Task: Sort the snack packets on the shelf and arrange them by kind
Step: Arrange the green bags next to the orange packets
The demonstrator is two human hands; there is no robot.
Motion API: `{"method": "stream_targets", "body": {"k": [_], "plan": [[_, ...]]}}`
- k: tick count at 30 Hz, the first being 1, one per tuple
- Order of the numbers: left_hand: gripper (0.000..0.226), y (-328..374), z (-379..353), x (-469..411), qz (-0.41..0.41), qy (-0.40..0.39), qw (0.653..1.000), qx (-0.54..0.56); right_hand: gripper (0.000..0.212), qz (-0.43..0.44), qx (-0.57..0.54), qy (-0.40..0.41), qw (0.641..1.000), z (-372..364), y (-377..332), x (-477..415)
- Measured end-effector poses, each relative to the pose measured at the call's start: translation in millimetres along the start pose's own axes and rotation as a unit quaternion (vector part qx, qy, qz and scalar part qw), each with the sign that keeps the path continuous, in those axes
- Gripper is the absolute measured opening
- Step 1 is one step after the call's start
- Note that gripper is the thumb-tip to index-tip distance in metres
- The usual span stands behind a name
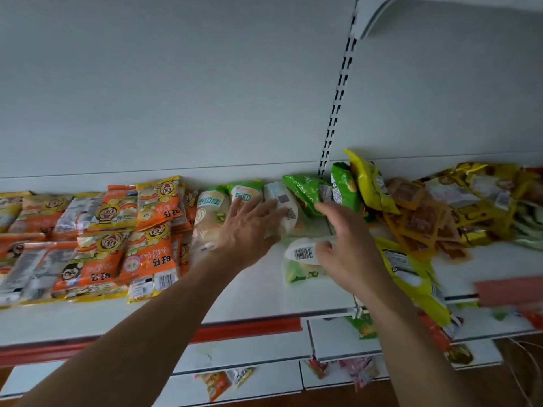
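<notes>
While the left hand [249, 227] lies flat with its fingers spread out on the pale packets [210, 218] with green tops, the right hand [348, 251] hovers just beside it over the shelf [258, 298]. The right hand is loose, its fingers mostly straight, and it grips nothing. Its thumb touches a pale packet with a barcode [302, 254] that lies alone, nearer the front. Its fingertips come close to the green bags [305, 192] at the back of the shelf.

All the orange packets [147, 230] lie together on the left side, some on top of each other, right up against the pale packets. To the right of the green bags a yellow bag [367, 183] leans up by the back wall. Past it, small brown square packets [420, 221] sit in a messy heap, with more yellow bags [482, 186] behind them. One yellow-green bag [411, 268] lies by the front edge, just beside the right arm. A few packets lie on the lower shelves [338, 339].
</notes>
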State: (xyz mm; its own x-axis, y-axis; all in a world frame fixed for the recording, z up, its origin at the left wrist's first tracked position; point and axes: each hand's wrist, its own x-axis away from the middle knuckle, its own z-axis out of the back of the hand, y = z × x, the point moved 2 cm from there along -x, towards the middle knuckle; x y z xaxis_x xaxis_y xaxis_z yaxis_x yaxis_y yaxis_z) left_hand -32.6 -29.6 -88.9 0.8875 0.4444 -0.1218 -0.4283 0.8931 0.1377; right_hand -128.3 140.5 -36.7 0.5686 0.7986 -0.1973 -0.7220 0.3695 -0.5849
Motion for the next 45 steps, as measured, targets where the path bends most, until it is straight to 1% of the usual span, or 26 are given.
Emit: {"method": "stream_targets", "body": {"k": [2,3,4,6,8,10,11,12,14,15,17,18,19,20,21,23,25,26,28,30,31,33,35,39,42,45], "plan": [[0.065,-1.8,2.9,1.6,-0.005,-0.011,1.0,0.007,0.068,-0.017,0.163,-0.117,0.98,-11.1,13.1,4.2],[0.066,-2.9,4.8,1.6,-0.009,-0.018,1.0,0.018,0.067,-0.014,0.21,-0.149,0.966,-17.4,16.3,6.5],[0.066,-3.4,7.3,1.7,-0.015,-0.026,0.999,0.032,0.066,-0.009,0.232,-0.16,0.96,-23.0,18.3,8.5],[0.064,-4.1,14.2,2.6,-0.026,-0.034,0.997,0.065,0.062,0.008,0.237,-0.134,0.962,-26.2,18.9,10.8],[0.052,-8.4,23.9,4.7,-0.021,0.003,0.993,0.12,0.061,0.03,0.213,-0.086,0.973,-22.4,18.2,12.1],[0.041,-18.7,33.7,10.3,0.04,0.069,0.975,0.209,0.061,0.079,0.141,-0.044,0.986,-21.3,9.6,15.1],[0.039,-23.6,38.3,15.0,0.088,0.094,0.958,0.257,0.061,0.11,0.116,-0.027,0.987,-25.1,-0.4,16.9],[0.037,-27.1,41.6,19.6,0.13,0.112,0.938,0.301,0.061,0.141,0.119,-0.02,0.983,-34.2,-12.3,18.2],[0.035,-31.2,44.9,28.7,0.173,0.133,0.91,0.351,0.066,0.176,0.151,-0.054,0.971,-63.2,-37.1,16.0],[0.035,-33.0,45.6,35.8,0.178,0.14,0.905,0.359,0.072,0.172,0.148,-0.085,0.97,-78.4,-46.6,13.4],[0.037,-34.7,44.9,54.0,0.168,0.141,0.915,0.339,0.082,0.167,0.11,-0.125,0.972,-90.4,-52.5,9.4],[0.042,-36.8,42.6,64.7,0.156,0.133,0.93,0.304,0.082,0.183,0.081,-0.11,0.974,-89.4,-48.8,8.5],[0.049,-37.9,38.9,75.2,0.138,0.115,0.949,0.259,0.08,0.198,0.05,-0.074,0.976,-85.3,-40.5,8.6],[0.058,-37.5,33.7,85.1,0.114,0.088,0.967,0.212,0.077,0.187,0.031,-0.04,0.981,-80.9,-28.8,9.6],[0.066,-35.8,28.2,92.8,0.086,0.058,0.98,0.169,0.075,0.149,0.022,-0.023,0.988,-78.0,-16.7,9.6],[0.071,-33.0,17.7,101.3,0.049,0.013,0.993,0.107,0.076,0.062,0.006,-0.043,0.997,-83.5,-7.4,9.2],[0.065,-34.3,12.4,102.9,0.036,0.004,0.996,0.078,0.077,0.042,-0.03,-0.06,0.997,-98.8,-17.0,10.3],[0.063,-36.1,12.5,103.1,0.034,0.008,0.996,0.077,0.073,0.045,-0.056,-0.047,0.996,-103.5,-24.3,11.1],[0.061,-39.3,15.0,102.7,0.042,0.021,0.994,0.101,0.061,0.038,-0.096,0.032,0.994,-102.0,-28.5,10.5],[0.063,-39.8,17.6,99.8,0.059,0.022,0.99,0.126,0.055,-0.022,-0.109,0.111,0.988,-91.5,-20.2,0.2],[0.066,-38.8,18.0,96.7,0.07,0.019,0.989,0.132,0.058,-0.066,-0.118,0.109,0.985,-87.4,-16.4,-6.1],[0.069,-35.9,16.0,87.1,0.083,0.008,0.988,0.127,0.063,-0.122,-0.136,0.048,0.982,-91.1,-13.2,-14.8],[0.069,-34.0,11.2,77.5,0.083,-0.003,0.991,0.106,0.057,-0.111,-0.146,0.017,0.983,-104.5,-20.1,-14.2],[0.072,-43.3,2.5,72.8,0.073,0.013,0.996,0.054,0.043,-0.083,-0.182,0.083,0.976,-119.9,-34.4,-9.2],[0.07,-45.3,-0.4,73.8,0.077,0.032,0.995,0.047,0.04,-0.09,-0.162,0.106,0.977,-126.1,-37.6,-8.6],[0.069,-46.0,-1.3,73.4,0.081,0.029,0.995,0.052,0.041,-0.098,-0.148,0.114,0.977,-126.0,-37.5,-9.4]]}}
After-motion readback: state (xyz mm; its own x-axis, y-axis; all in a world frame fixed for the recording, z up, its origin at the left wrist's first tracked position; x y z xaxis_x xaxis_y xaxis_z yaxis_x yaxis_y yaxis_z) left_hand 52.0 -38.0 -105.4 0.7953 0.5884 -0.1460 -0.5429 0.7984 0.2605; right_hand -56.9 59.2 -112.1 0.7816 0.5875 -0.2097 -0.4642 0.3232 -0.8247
